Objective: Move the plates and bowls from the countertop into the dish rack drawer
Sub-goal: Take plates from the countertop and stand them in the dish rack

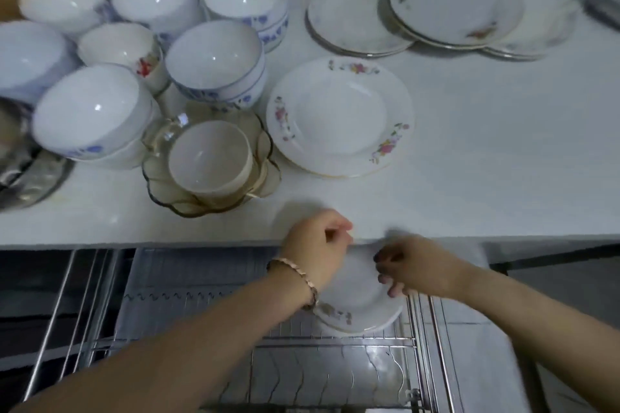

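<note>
Left hand [317, 246] and right hand [414, 266] are curled on opposite rims of the held plates [360, 298], which are poised over the wire dish rack drawer [201, 275], just below the counter [469, 144] edge; the left grip is blurred and less certain. Glazed china is judged stiff, slick, fairly heavy and easily chipped, so the rims are best pinched firmly and lowered gently between the wires. More plates [340, 116] and bowls [214, 60] are left on the counter.

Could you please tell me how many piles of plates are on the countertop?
4: front pile beside the bowls; three overlapping at the back: left pile, middle pile, right pile. Others may lie off-frame right.
</note>
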A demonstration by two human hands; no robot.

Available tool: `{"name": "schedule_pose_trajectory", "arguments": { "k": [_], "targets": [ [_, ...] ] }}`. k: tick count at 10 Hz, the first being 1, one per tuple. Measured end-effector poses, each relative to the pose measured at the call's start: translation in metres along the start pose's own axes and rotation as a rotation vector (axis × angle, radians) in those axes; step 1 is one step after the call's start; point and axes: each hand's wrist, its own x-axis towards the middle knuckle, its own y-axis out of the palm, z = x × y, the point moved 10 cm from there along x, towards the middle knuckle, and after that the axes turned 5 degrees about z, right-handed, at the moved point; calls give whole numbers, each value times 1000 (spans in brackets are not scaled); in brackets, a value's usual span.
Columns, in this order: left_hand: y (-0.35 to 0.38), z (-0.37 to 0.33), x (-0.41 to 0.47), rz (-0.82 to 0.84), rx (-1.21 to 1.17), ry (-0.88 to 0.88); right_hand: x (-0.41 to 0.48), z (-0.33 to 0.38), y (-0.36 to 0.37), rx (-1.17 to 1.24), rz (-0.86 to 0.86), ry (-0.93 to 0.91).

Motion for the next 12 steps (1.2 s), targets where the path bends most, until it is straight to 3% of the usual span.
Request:
{"name": "schedule_pose_trajectory", "arguments": {
  "k": [1, 2, 3, 4, 5, 6, 7, 9, 12],
  "targets": [
    [-44, -36, 18, -199, -92, -69, -20, 50, -79, 60, -210, -140],
    [-57, -27, 48, -257, -155, -321, -13, 74, -157, 49, -539, -142],
    [-48, -16, 70, -208, -54, -500, 27, 71, -188, 178, -574, -42],
    [-53, -10, 81, -320, -119, -525, 58, 64, -196, 317, -564, -33],
    [-57, -12, 82, -328, 8, -530, 69, 48, -198, 466, -579, -33],
    [-56, -4, 67, -400, -179, -514, 54, 29, -187, 552, -589, -35],
    [-43, 9, 59, -331, -258, -500, 21, 1, -169, 640, -628, -61],
    [6, 12, -9, -3, -453, -380, -63, -56, -127, 744, -668, -91],
    [26, 104, -116, 216, -103, -428, -131, -99, 26, 673, -385, -3]
  ]
}}
